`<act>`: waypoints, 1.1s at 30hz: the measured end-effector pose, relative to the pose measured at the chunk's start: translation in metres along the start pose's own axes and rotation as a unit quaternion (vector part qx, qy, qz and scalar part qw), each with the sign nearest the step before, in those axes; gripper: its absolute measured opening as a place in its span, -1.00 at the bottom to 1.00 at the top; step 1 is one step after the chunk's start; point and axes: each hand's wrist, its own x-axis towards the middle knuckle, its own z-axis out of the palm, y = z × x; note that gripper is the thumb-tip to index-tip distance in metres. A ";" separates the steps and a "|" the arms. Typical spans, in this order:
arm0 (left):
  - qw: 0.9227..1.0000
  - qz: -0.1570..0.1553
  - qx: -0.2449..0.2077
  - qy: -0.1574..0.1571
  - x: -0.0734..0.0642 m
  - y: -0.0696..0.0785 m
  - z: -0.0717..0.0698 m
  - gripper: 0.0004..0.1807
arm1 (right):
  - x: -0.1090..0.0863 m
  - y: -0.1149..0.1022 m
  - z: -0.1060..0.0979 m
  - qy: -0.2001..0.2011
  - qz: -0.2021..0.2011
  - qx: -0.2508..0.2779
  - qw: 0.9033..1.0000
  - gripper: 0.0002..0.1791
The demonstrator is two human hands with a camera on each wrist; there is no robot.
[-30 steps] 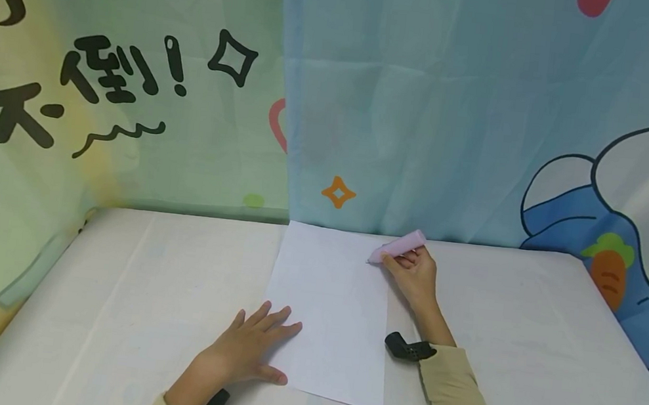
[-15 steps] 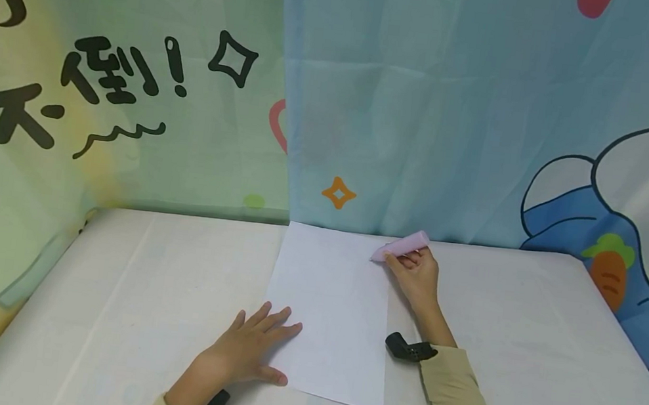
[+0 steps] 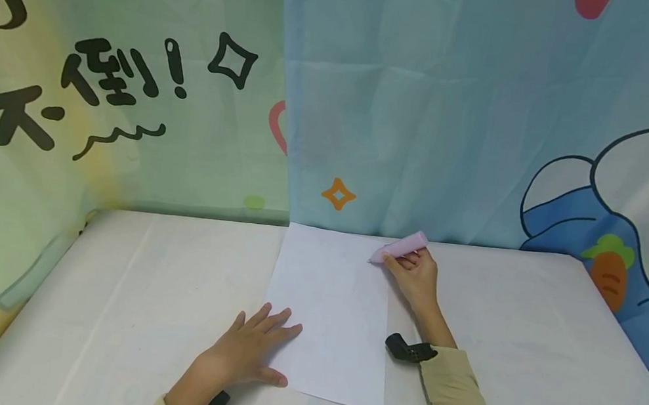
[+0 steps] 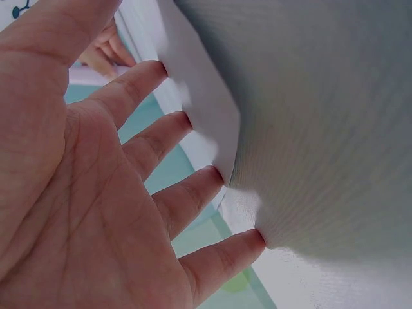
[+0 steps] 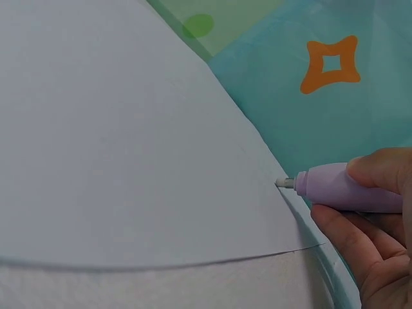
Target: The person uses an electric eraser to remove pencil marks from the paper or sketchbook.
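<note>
While pinching the lilac tool (image 3: 402, 246) between the thumb and bent fingers of the right hand (image 3: 414, 278), rests the left hand (image 3: 246, 349) on the lower left of the paper (image 3: 337, 309), fingers spread wide apart. Has the paper laid flat, longer side running away from the body, far edge reaching the foot of the backdrop (image 3: 396, 137). Holds the tool aslant over the paper's far right corner, blunt end raised rightward, white tip (image 5: 280, 183) pointing down and to the left; cannot tell whether touching the paper or just above it. Lays the right thumb along the top of the barrel, with the other fingers curled underneath. Sets three left fingertips on the paper near its lower left corner and the little fingertip past its edge, on the white cloth (image 3: 174, 279). Stretches the left thumb toward the near edge of the paper; cannot tell whether on it or beside it. Wears tan sleeves (image 3: 466, 402) and, at each wrist, a black device (image 3: 411, 350). Faces green cloth printed with black characters (image 3: 14, 102) and, farther right, blue bearing an orange star (image 3: 329, 194) and a carrot (image 3: 609, 275).
</note>
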 end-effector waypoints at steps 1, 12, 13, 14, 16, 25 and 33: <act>1.000 0.001 0.001 0.000 0.000 0.000 0.000 -0.10 | 0.000 0.000 0.000 -0.002 0.000 0.000 1.000 -0.57; 1.000 0.000 0.002 -0.002 -0.001 0.002 -0.002 -0.11 | -0.001 0.002 0.000 -0.005 -0.017 -0.004 1.000 -0.58; 1.000 0.000 0.001 -0.002 -0.001 0.002 -0.002 -0.11 | -0.001 0.002 0.000 -0.004 -0.018 -0.001 1.000 -0.58; 1.000 0.000 0.000 -0.003 -0.001 0.002 -0.003 -0.11 | -0.001 0.002 0.000 -0.003 -0.018 0.000 1.000 -0.58; 1.000 0.000 -0.001 -0.004 -0.001 0.003 -0.003 -0.12 | 0.000 0.002 0.000 -0.003 -0.020 -0.001 1.000 -0.58; 1.000 0.003 0.002 0.001 -0.002 0.002 -0.002 -0.11 | 0.000 0.004 -0.002 -0.001 -0.015 -0.005 1.000 -0.55; 1.000 0.003 -0.004 -0.001 -0.002 0.002 -0.002 -0.11 | 0.000 0.003 -0.001 -0.003 -0.009 -0.022 1.000 -0.56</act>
